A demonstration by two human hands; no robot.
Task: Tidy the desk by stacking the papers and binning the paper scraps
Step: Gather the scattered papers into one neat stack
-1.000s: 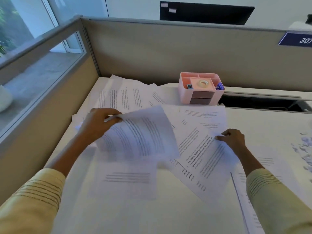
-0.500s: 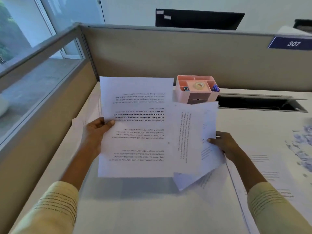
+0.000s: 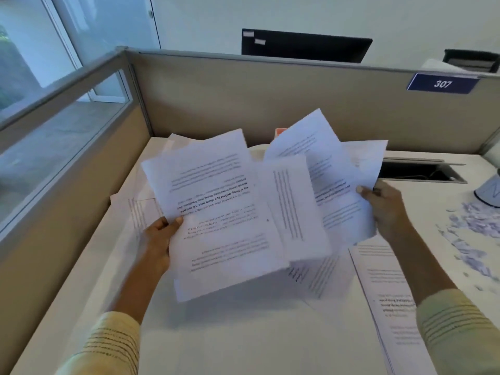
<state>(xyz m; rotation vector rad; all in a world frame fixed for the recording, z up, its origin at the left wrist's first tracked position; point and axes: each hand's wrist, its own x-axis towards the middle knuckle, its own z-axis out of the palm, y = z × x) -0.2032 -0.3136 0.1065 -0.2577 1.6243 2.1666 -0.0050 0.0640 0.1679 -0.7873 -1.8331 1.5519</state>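
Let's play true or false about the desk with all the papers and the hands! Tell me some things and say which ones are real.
1. Both hands are holding papers. True: the left hand grips one sheet and the right hand grips other papers.
2. The papers make one neat stack. False: they fan out at different angles.
3. The paper scraps are in a bin. False: they lie on the desk at the right.
4. The sign on the wall says 307. True.
5. More papers lie flat on the desk. True.
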